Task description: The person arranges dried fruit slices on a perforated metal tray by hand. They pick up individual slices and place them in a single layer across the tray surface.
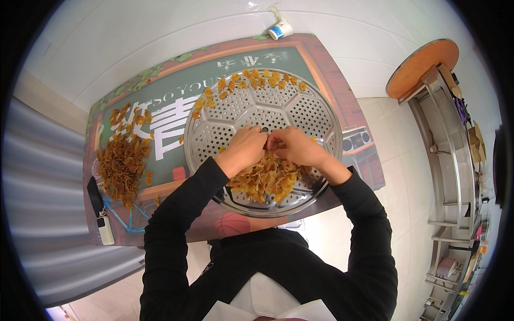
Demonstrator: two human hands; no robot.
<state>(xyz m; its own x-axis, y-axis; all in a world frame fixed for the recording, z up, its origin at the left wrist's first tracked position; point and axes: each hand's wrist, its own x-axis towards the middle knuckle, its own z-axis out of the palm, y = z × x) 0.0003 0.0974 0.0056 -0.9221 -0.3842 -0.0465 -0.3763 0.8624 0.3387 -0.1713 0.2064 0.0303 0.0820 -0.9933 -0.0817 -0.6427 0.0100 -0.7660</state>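
Observation:
A large round perforated metal steamer tray [313,116] lies on a table with a printed cover. My left hand [247,146] and my right hand [295,146] meet over its middle, fingers bent and fingertips close together. Whether something small is between the fingers is hidden. Just below them, on the tray's near part, lies a heap of thin yellow-brown dried slices [265,180]. Single slices [253,78] are spread along the tray's far and left rim. A second, darker heap of slices [124,164] rests on the table at the left, with some scattered around it.
At the table's left edge [92,234] lie a black phone-like object [95,196] and a small white device [105,230]. A white paper cup [280,30] lies tipped at the far edge. Metal shelving [453,148] and a round orange board [425,66] stand at the right; a grey curtain [52,200] hangs left.

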